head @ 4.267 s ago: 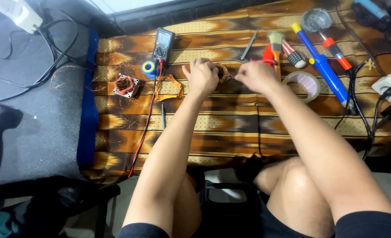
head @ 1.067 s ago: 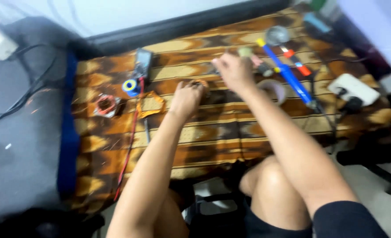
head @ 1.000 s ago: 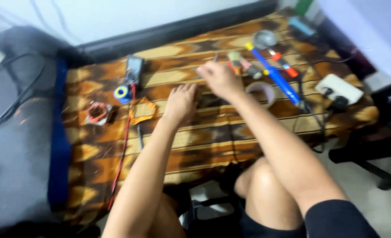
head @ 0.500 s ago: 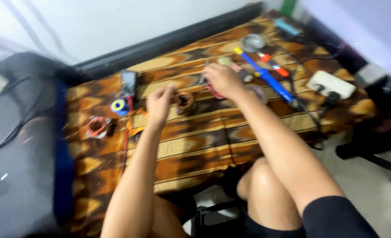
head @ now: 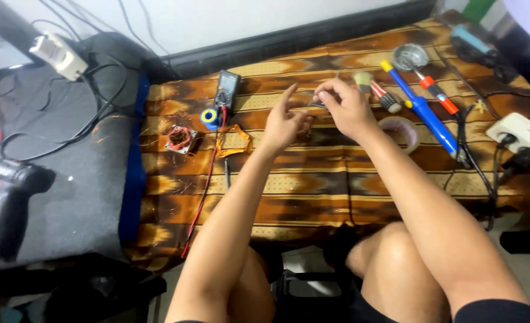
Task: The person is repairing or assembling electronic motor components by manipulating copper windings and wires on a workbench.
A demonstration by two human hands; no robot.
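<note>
right hand (head: pixel 344 107) fingers pinch small dark part (head: pixel 318 104) | left hand (head: pixel 284 122) fingers spread, beside it

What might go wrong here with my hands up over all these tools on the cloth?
The small dark part pinched in the right hand is held above the patterned cloth; if dropped, it could be hard to spot. The left hand hovers near the red probe lead, which may snag and drag the multimeter.

Both forearms reach forward, raised side by side. The left hand (head: pixel 284 122) is open with fingers spread; the right hand (head: pixel 344 106) is curled, fingertips pinched together.
</note>
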